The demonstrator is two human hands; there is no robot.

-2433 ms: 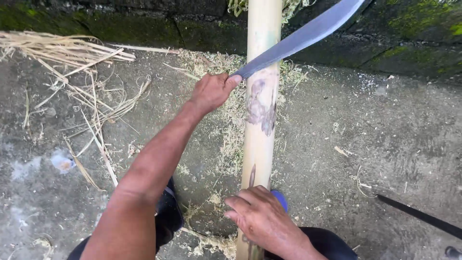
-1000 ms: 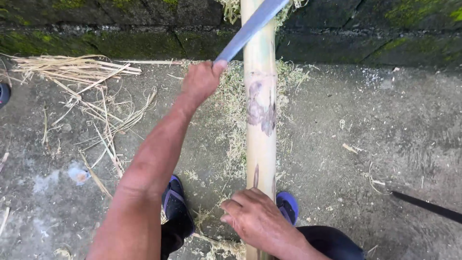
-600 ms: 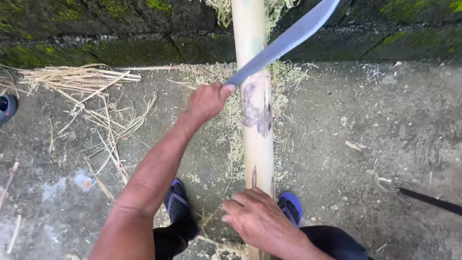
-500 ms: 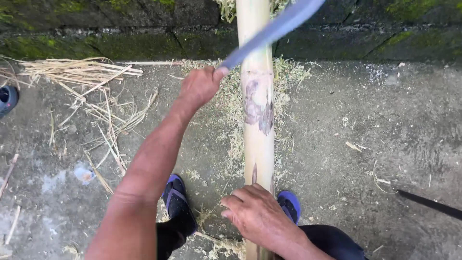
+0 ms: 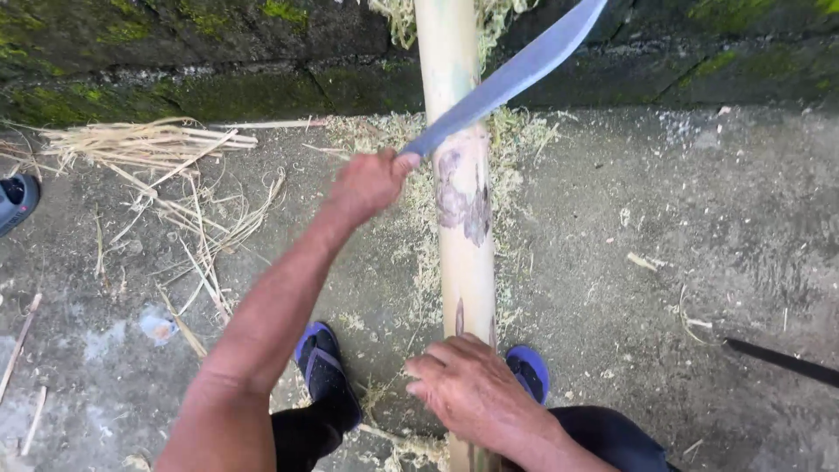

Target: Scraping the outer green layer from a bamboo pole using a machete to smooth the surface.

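My left hand [image 5: 371,185] has its fingers wrapped around the machete [image 5: 516,74] handle, blade laid across the bamboo pole [image 5: 461,245]. My right hand [image 5: 472,389] has its fingers curled over the pole's near end. Shavings [image 5: 411,253] litter the concrete floor [image 5: 664,262]; stained skin remains unshaved.

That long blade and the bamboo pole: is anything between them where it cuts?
Nothing visible. The machete blade, gripped by the left hand, lies straight across the pale bamboo pole near its dark blotch. The right hand steadies the pole much lower down, well clear of the blade.
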